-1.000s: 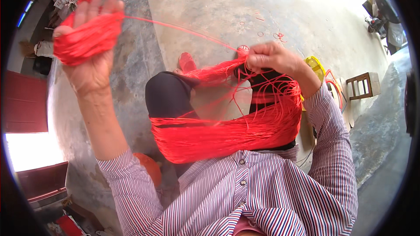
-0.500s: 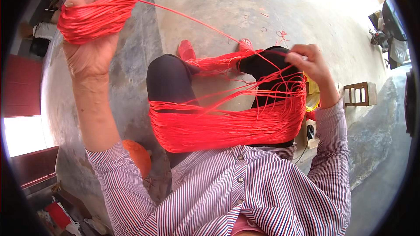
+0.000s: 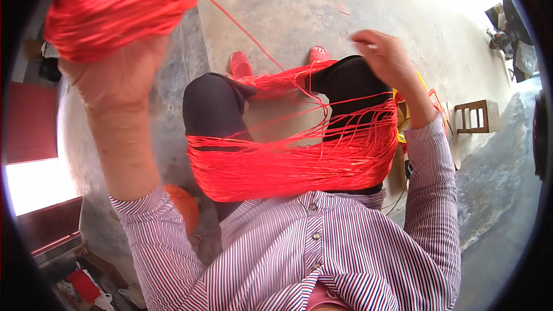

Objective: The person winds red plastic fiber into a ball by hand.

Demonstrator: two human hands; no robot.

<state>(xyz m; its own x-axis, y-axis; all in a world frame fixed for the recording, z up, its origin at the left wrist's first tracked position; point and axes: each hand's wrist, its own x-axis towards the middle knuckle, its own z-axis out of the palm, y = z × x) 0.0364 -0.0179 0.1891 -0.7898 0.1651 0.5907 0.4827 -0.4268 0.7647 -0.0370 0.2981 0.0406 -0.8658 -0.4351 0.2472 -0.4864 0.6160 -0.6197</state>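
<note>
My left hand [image 3: 118,75] is raised at the upper left, with a thick bundle of red cord [image 3: 124,11] looped around it; most of its fingers are hidden by the bundle or outside the view. A single strand runs from there down toward my knees. Stretched around both my legs is a large skein of red cord [image 3: 294,167], with looser strands crossing near my right knee. Above that knee hovers my right hand [image 3: 386,57], its fingers loosely bent and no cord visible in them.
A small wooden stool [image 3: 477,116] stands on the concrete floor at the right. Something yellow [image 3: 401,118] shows beside my right knee. An orange round object [image 3: 182,207] lies by my left elbow. Bits of red cord are scattered ahead of my red shoes [image 3: 240,64].
My left hand has come closer to the camera with its cord bundle. My right hand has let go of the strand and lifted slightly; the strand now sags toward the knees.
</note>
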